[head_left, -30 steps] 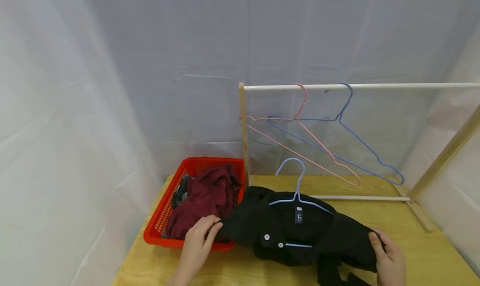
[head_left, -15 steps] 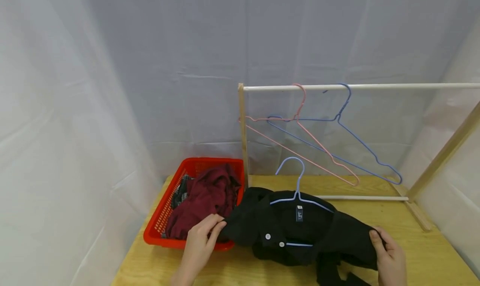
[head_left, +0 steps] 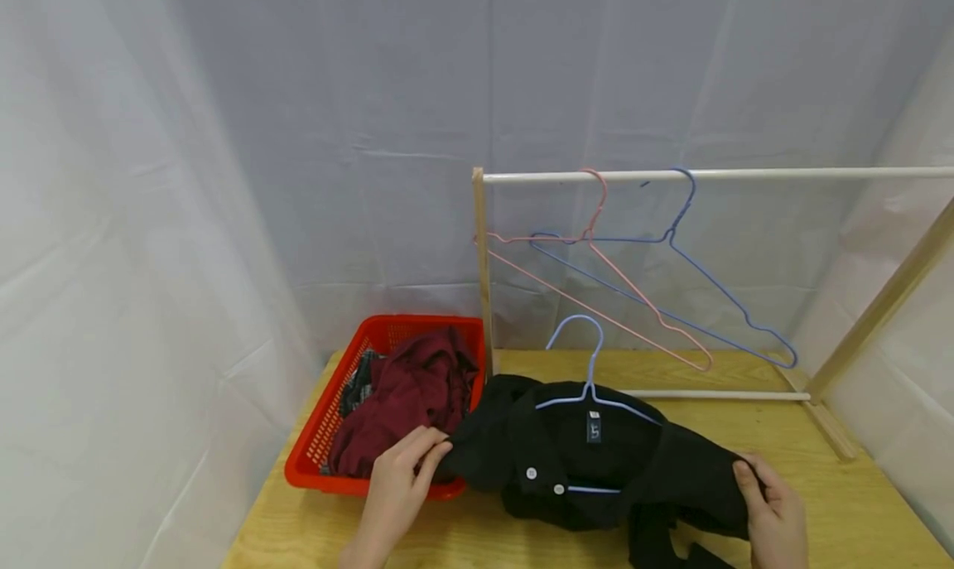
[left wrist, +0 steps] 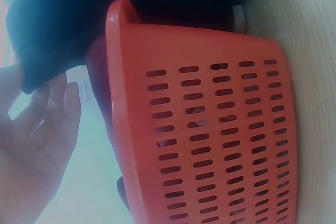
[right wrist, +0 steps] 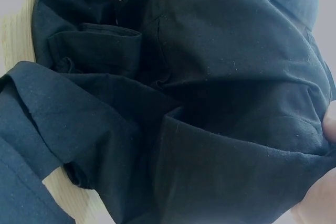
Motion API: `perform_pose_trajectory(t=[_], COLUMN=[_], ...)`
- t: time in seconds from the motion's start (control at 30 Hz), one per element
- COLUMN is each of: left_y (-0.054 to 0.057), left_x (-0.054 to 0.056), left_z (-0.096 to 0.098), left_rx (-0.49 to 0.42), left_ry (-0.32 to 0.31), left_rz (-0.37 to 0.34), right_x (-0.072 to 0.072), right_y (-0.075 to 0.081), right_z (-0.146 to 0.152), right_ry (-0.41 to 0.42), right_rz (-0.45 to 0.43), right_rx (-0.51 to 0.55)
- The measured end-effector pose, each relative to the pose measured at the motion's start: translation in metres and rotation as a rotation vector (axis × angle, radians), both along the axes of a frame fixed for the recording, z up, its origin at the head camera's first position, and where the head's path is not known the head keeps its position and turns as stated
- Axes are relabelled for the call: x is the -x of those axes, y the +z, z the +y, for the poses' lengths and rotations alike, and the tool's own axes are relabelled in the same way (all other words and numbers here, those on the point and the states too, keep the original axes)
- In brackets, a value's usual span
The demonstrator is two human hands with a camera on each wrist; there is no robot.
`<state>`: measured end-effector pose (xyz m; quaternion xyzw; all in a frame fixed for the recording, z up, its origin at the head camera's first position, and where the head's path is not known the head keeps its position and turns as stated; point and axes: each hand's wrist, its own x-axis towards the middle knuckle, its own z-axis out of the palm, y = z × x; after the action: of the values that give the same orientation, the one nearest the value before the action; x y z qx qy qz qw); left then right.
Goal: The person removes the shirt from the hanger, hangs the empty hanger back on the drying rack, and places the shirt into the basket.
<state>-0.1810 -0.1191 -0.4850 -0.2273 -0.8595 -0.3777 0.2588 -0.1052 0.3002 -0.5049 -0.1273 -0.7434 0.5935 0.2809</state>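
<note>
Head view: a black shirt [head_left: 596, 463] lies low over the counter [head_left: 790, 461], its collar open around a pale blue hanger [head_left: 591, 368] whose hook stands out at the top. Your left hand [head_left: 398, 478] pinches one shoulder end and your right hand [head_left: 775, 507] grips the other. Holding both ends apart seems to keep the cloth stretched along the hanger's arms. Beyond, a pink hanger [head_left: 626, 277] and a darker blue hanger [head_left: 708, 276] hang bare from a white rail [head_left: 805, 174]. A red basket [head_left: 296, 474] holding a maroon garment [head_left: 406, 403] sits just beside the shirt, whose left end overlaps its corner; it likely crowds your left side. The rack's lower bar [head_left: 715, 395] runs behind the shirt.

Left wrist view: your thumb and fingers hold a corner of dark cloth near the rim of the basket, whose slotted wall fills most of the frame.

Right wrist view: the shirt spreads in folds, with one white button showing. Your fingers, partly cropped at the right edge, pinch its hem, probably drawing the fabric taut; loose cloth bunches at left.
</note>
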Motion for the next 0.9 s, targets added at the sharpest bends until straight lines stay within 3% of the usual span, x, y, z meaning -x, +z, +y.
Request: perform_pose_trajectory(t=[0.4, 0.67, 0.9], left_y=[0.003, 0.005, 0.007], left_x=[0.003, 0.004, 0.007], left_z=[0.003, 0.010, 0.013], left_rx=[0.128, 0.170, 0.215], left_ry=[0.050, 0.065, 0.061], left_rz=[0.135, 0.217, 0.271], right_x=[0.001, 0.001, -0.001], right_y=[0.002, -0.004, -0.006], right_z=[-0.005, -0.003, -0.002], right_ry=[-0.017, -0.089, -0.086], right_rz=[-0.026, -0.043, -0.035], right_rx=[-0.021, -0.215, -0.259])
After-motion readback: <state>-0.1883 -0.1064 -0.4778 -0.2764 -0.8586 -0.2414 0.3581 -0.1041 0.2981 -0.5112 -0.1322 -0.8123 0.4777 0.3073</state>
